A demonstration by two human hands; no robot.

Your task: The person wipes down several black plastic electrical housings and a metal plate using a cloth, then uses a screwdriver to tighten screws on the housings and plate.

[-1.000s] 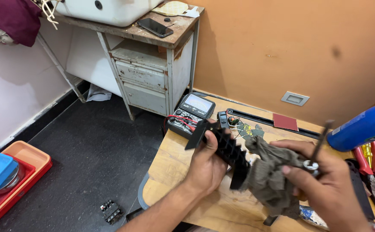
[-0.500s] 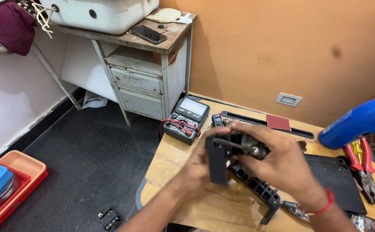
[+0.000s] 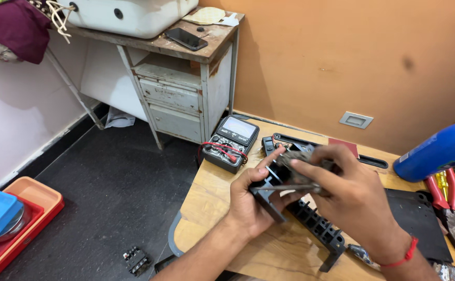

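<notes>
While you look down from the head camera, your left hand [image 3: 251, 200] is closed around the near end of a long black ribbed plastic terminal block [image 3: 310, 221], thumb up along its side, holding that end raised just above the pale wooden surface [image 3: 206, 208]. From your left palm the block slants away to the right, and its far end sits low by the surface's near edge, under your right wrist. Your right hand [image 3: 350, 192] lies over the top of the block, fingers curled and pinching a thin grey metal rod [image 3: 290, 187] against the block, with a crumpled grey-brown rag [image 3: 297, 156] bunched at the fingertips. Just beyond your left hand sits a black multimeter with red leads [image 3: 231, 143]. To the right of your right hand lie a flat black mat [image 3: 420, 221], red-handled pliers [image 3: 449, 205] and a blue cylindrical tool body [image 3: 438, 151]. Well to the left of your left hand stands a worn grey metal cabinet [image 3: 183, 93].
</notes>
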